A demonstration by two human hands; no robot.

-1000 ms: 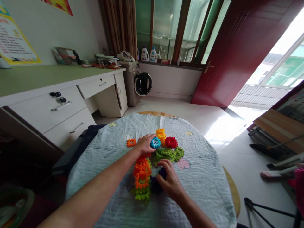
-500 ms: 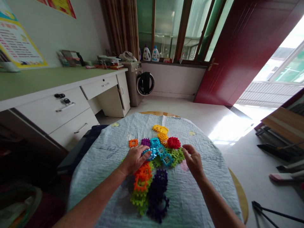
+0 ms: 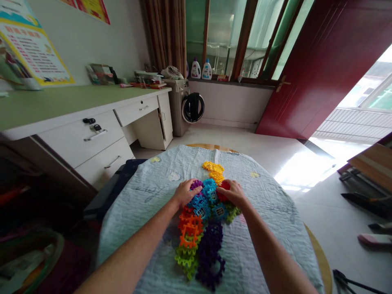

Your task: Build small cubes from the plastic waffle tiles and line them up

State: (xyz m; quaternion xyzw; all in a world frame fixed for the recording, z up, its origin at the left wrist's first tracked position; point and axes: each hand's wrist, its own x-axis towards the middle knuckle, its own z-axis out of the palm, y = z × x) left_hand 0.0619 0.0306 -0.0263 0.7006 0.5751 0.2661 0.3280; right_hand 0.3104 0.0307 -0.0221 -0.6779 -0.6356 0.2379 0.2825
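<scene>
Plastic interlocking building blocks lie in a colourful cluster on the cloth. My left hand (image 3: pixel 184 193) curls around the purple blocks (image 3: pixel 196 185) at the cluster's left. Across from it, my right hand (image 3: pixel 235 192) grips the red blocks (image 3: pixel 223 191), its fingers covering part of them. Between the hands sit light-blue blocks (image 3: pixel 210 187), some with white window inserts (image 3: pixel 220 211). Yellow blocks (image 3: pixel 213 167) lie beyond. Closer to me are orange blocks (image 3: pixel 190 230), lime-green blocks (image 3: pixel 186 261) and dark purple blocks (image 3: pixel 211 253). Darker green blocks (image 3: pixel 232 213) show below my right hand.
A pale blue cloth (image 3: pixel 137 212) covers the round table (image 3: pixel 318 253). To the left stand a desk with drawers (image 3: pixel 85 139) and a dark box (image 3: pixel 107 192). A washing machine (image 3: pixel 177 106) with its door open and a red door (image 3: pixel 306 81) are farther back.
My left hand has gone from the light-blue blocks to the purple ones. My right hand has moved left onto the red blocks. The loose orange block no longer shows. The view has shifted slightly.
</scene>
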